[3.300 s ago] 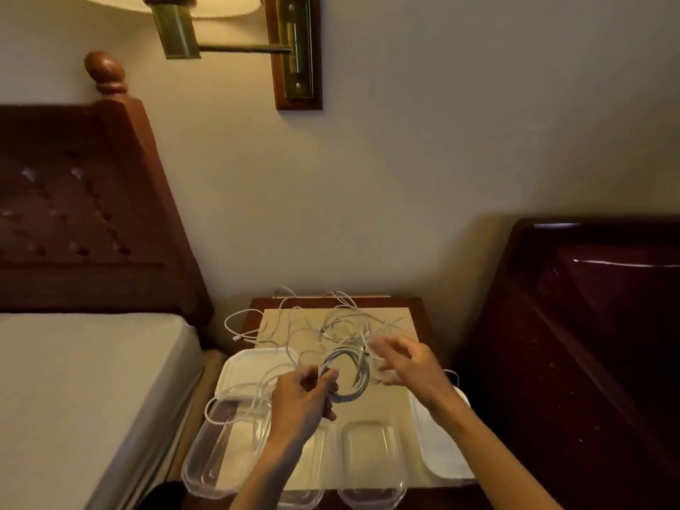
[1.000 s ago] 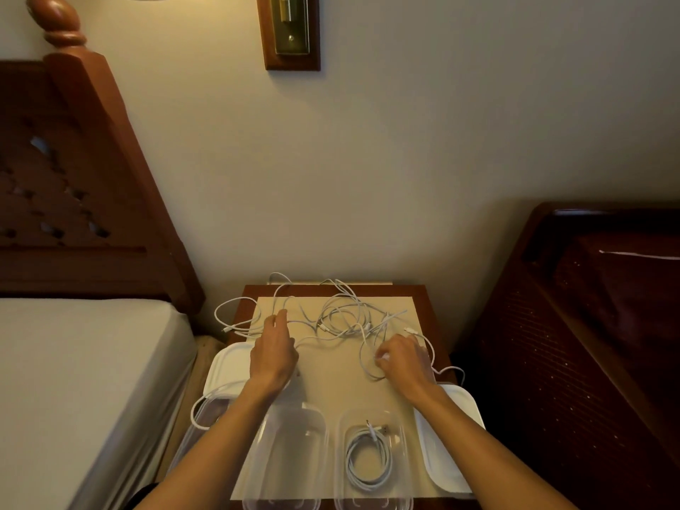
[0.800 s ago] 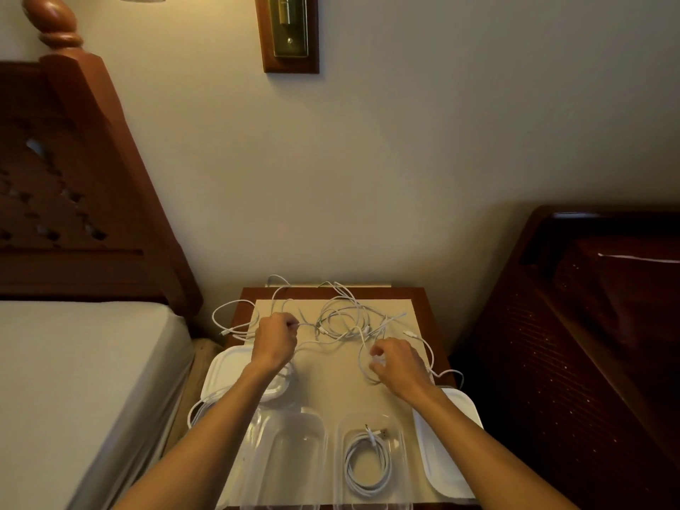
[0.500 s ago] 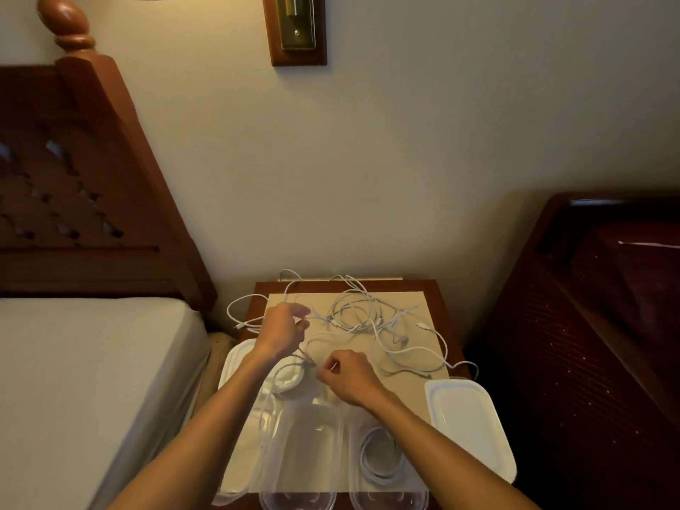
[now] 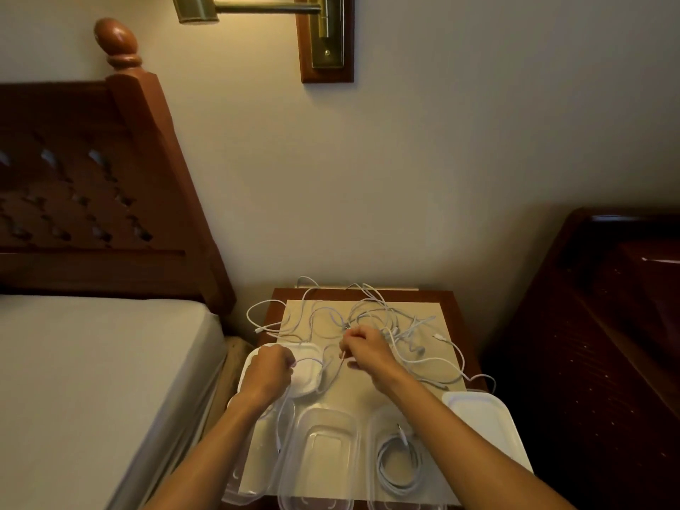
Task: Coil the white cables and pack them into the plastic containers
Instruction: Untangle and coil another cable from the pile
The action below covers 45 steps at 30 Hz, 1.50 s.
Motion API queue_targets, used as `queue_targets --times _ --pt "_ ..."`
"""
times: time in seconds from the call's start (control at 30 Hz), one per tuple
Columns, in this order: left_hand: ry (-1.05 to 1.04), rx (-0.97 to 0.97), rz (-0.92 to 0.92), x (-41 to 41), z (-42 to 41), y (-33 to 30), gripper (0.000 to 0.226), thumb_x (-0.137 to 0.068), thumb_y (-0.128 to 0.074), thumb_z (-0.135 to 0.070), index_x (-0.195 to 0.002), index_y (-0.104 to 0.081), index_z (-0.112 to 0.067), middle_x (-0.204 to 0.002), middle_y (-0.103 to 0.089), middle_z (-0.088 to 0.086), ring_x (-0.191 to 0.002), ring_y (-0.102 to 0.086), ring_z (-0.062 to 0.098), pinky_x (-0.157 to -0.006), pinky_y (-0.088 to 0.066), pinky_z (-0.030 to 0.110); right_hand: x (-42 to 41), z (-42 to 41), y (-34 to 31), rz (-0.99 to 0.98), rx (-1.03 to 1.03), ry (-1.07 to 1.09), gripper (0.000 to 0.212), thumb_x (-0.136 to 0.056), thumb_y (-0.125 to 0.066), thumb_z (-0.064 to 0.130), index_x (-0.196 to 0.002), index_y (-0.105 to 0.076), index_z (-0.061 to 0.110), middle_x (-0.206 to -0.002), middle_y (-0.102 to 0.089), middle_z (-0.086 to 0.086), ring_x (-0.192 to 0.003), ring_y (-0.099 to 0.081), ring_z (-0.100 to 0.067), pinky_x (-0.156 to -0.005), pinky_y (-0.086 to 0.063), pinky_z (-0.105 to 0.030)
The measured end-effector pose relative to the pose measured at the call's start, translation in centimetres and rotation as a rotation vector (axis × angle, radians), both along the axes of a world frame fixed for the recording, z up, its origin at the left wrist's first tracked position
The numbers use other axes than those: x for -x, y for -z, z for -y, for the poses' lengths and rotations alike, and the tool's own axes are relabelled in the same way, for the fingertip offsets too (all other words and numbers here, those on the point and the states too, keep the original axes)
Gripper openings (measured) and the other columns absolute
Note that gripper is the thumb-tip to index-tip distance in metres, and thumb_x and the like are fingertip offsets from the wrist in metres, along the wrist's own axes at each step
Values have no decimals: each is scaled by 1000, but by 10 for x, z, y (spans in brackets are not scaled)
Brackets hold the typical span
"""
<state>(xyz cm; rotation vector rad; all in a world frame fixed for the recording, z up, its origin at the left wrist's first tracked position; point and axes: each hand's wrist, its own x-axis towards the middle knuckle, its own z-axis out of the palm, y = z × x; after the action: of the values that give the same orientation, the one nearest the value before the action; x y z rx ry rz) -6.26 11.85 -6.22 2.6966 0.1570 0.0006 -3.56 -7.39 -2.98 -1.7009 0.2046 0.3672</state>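
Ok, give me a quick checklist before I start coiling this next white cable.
1. Left hand grips cable: ok.
2. Right hand pinches cable: ok.
3. Cable free of the tangled white cable pile: not ok, strands overlap.
4. Empty clear plastic container ready: ok.
5. Coiled white cable sits in the neighbouring clear container: ok.
6. White lid within reach: ok.
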Motion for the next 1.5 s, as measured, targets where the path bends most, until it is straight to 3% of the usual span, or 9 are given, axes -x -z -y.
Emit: queue_targets --times 0.17,0.37,0.7,0.93,1.03,1.13,1.33,1.43,1.5 --pt "-6 98 135 -12 8 -30 8 -86 -68 -17 -86 -77 -17 -82 -73 -2 -77 -65 13 -58 -35 21 -16 18 -68 122 -239 59 16 -92 -48 -3 -91 -55 11 -73 -55 -8 -49 -48 -14 -49 -44 -27" --pt "67 213 339 -33 27 -105 13 -88 -68 -23 -82 -76 -14 -59 -56 -13 -56 -53 3 -57 -36 21 -31 40 -135 267 -186 28 14 -99 -46 6 -95 -56 14 -77 -53 -6 -45 -35 -7 -38 -30 -18" --pt "122 446 525 -44 49 -192 9 -91 -65 -25 -89 -73 -20 -69 -65 -8 -54 -58 8 -50 -42 17 -41 67 -241 487 -152 -96 25 -100 -34 4 -106 -58 6 -76 -55 -8 -47 -38 -8 -47 -35 -22" --pt "161 444 819 -29 67 -251 9 -92 -64 -21 -94 -69 -14 -82 -62 -6 -68 -53 -1 -57 -37 5 -56 68 -222 572 152 -196 29 -100 -33 0 -106 -61 3 -78 -57 -4 -68 -51 -11 -60 -47 -21" --pt "142 482 957 -20 69 -272 11 -93 -62 -21 -97 -68 -13 -86 -62 -5 -70 -53 -4 -59 -37 6 -67 68 -189 673 355 -176 23 -101 -41 7 -99 -64 12 -86 -67 1 -84 -62 -20 -81 -53 -34" --pt "115 477 1017 -23 66 -294 15 -93 -61 -27 -99 -69 -16 -87 -64 -6 -71 -56 -1 -61 -40 8 -72 67 -161 645 458 -257 18 -99 -48 10 -107 -65 13 -103 -71 -2 -99 -65 -21 -84 -54 -36" --pt "37 577 926 -46 59 -310 17 -92 -60 -33 -96 -71 -21 -78 -67 -1 -69 -63 19 -65 -57 39 -58 55 -157 476 188 -260 44 -106 -28 36 -111 -67 17 -120 -66 -5 -105 -59 -21 -96 -49 -46" --pt "-57 656 990 -44 59 -317 16 -94 -59 -29 -97 -69 -18 -79 -68 5 -64 -65 24 -51 -52 22 -52 64 -164 349 -193 -271 69 -102 -15 55 -98 -66 9 -104 -72 -10 -101 -64 -27 -92 -44 -43" --pt "-129 730 1025 -41 58 -325 14 -93 -60 -28 -96 -69 -17 -78 -68 8 -58 -64 22 -42 -44 12 -49 71 -163 418 -79 -334 54 -98 -34 54 -99 -65 10 -101 -72 -9 -100 -65 -27 -89 -47 -39"
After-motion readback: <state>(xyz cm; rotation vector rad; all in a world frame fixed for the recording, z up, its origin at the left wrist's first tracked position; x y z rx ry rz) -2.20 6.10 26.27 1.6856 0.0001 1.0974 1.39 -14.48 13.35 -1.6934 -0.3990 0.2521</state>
